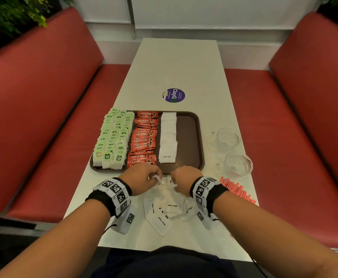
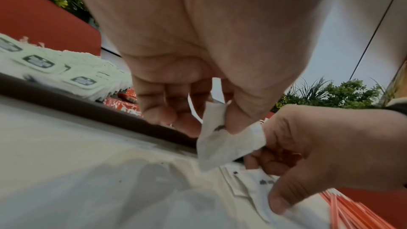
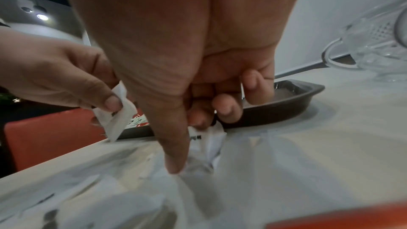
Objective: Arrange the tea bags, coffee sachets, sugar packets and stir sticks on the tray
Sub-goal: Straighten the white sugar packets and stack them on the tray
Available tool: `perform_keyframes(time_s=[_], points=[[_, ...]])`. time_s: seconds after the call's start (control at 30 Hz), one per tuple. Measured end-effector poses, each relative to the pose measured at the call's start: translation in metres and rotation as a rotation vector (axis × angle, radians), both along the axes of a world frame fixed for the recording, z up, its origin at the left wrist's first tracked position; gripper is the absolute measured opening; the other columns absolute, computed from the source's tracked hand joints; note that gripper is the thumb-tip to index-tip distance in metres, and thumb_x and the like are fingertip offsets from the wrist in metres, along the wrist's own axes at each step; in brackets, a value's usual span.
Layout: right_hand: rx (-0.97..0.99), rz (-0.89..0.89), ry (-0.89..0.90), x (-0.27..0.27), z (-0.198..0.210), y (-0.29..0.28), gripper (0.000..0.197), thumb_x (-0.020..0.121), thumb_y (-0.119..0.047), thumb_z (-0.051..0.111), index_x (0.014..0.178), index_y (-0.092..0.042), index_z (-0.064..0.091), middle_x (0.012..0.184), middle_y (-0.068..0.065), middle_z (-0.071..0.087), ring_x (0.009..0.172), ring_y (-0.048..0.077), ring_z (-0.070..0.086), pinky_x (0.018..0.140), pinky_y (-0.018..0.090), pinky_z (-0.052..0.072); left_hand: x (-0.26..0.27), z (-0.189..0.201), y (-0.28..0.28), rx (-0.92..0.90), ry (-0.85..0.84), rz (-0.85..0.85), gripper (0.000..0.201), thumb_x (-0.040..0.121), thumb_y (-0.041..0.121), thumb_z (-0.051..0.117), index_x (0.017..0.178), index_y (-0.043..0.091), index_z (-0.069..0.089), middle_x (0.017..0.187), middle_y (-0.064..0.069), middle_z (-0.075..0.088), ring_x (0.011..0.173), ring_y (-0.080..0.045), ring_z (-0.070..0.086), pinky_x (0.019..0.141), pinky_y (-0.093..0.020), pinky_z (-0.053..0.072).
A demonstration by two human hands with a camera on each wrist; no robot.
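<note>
White paper sugar packets (image 1: 169,209) lying loose on table (image 1: 176,67), lower centre of head view. Left hand (image 1: 142,178) pinching one packet (image 2: 222,142); right hand (image 1: 184,180) pinching another (image 3: 207,145) off pile. Thin paper crumpling, risking tear or slip. Beyond, tray (image 1: 188,137), frame centre: sugar row (image 1: 168,137) sitting loose, careless drop likely scattering it. Stir sticks (image 1: 236,189) waiting, lower right.
</note>
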State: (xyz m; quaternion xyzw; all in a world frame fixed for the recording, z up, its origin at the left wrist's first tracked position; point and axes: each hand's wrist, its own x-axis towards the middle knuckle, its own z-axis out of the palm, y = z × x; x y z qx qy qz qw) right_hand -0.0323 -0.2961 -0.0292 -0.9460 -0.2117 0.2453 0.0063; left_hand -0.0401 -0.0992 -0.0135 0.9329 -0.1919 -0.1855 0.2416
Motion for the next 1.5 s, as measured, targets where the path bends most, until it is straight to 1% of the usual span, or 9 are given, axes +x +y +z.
perform_keyframes(time_s=[0.23,0.4,0.57,0.8,0.97,1.1,1.27,1.4,1.5], points=[[0.204,-0.037,-0.013,0.002,0.009,-0.009,0.011,0.091,-0.019,0.062,0.089,-0.018,0.051,0.094,0.004,0.057,0.085,0.025,0.056,0.069,0.03,0.039,0.006,0.004,-0.001,-0.095,-0.048,0.105,0.019,0.078,0.019,0.075,0.078,0.031,0.06,0.074,0.012,0.063,0.068,-0.004,0.057,0.066,-0.028,0.05],[0.48,-0.279,0.007,0.006,0.015,-0.023,0.029,0.092,-0.019,0.062,0.111,-0.018,0.04,0.095,0.005,0.061,0.081,0.024,0.059,0.072,0.037,0.051,0.017,0.004,-0.004,-0.21,-0.036,0.192,0.031,0.074,0.017,0.074,0.094,0.034,0.06,0.084,0.011,0.066,0.069,-0.008,0.064,0.07,-0.033,0.057],[0.56,-0.337,-0.015,0.02,0.02,-0.027,0.006,0.093,-0.007,0.05,0.093,-0.012,0.047,0.089,0.004,0.054,0.079,0.022,0.052,0.065,0.031,0.042,0.026,0.003,-0.013,-0.241,-0.066,0.167,0.015,0.085,0.033,0.065,0.1,0.033,0.064,0.086,0.013,0.071,0.078,-0.007,0.067,0.075,-0.037,0.057],[0.753,-0.361,0.066,0.03,0.02,-0.023,0.014,0.095,-0.018,0.053,0.107,-0.014,0.047,0.087,0.007,0.063,0.069,0.022,0.058,0.061,0.034,0.047,0.041,0.001,-0.021,-0.202,-0.035,0.186,0.012,0.089,0.043,0.061,0.095,0.036,0.053,0.076,0.006,0.07,0.068,-0.013,0.064,0.066,-0.039,0.054],[0.738,-0.336,-0.036,0.041,0.013,-0.022,0.02,0.1,-0.027,0.054,0.09,-0.01,0.059,0.081,0.004,0.061,0.071,0.017,0.054,0.068,0.034,0.047,0.05,0.0,-0.023,-0.203,-0.03,0.149,0.009,0.095,0.04,0.061,0.091,0.032,0.059,0.076,0.01,0.062,0.07,-0.007,0.057,0.062,-0.026,0.043],[0.669,-0.37,-0.001,0.047,0.006,-0.024,0.015,0.101,-0.027,0.05,0.105,-0.015,0.058,0.091,0.002,0.065,0.081,0.019,0.061,0.075,0.036,0.051,0.061,-0.009,-0.02,-0.12,-0.027,0.235,0.012,0.094,0.034,0.065,0.098,0.025,0.072,0.077,0.007,0.063,0.073,-0.013,0.057,0.067,-0.032,0.046],[0.772,-0.538,0.032,0.049,0.005,-0.029,0.008,0.101,-0.018,0.04,0.099,-0.01,0.039,0.074,0.002,0.05,0.062,0.015,0.045,0.058,0.031,0.038,0.071,-0.02,-0.027,0.157,0.023,0.154,0.028,0.091,0.039,0.069,0.114,0.023,0.071,0.102,0.001,0.07,0.097,-0.018,0.062,0.082,-0.028,0.048],[0.73,-0.555,0.042,0.054,0.005,-0.033,0.013,0.099,-0.019,0.039,0.1,-0.01,0.048,0.084,0.013,0.065,0.07,0.026,0.059,0.064,0.038,0.048,0.078,-0.026,-0.035,0.246,-0.053,0.212,0.03,0.088,0.046,0.068,0.11,0.026,0.069,0.103,0.002,0.069,0.098,-0.02,0.062,0.086,-0.034,0.052],[0.708,-0.571,0.026,0.057,0.003,-0.035,0.011,0.097,-0.019,0.046,0.1,-0.013,0.054,0.082,0.005,0.062,0.073,0.023,0.06,0.06,0.031,0.044,0.079,-0.027,-0.038,0.247,-0.13,0.235,0.028,0.087,0.046,0.068,0.107,0.025,0.065,0.098,0.002,0.068,0.096,-0.021,0.062,0.084,-0.036,0.052]])
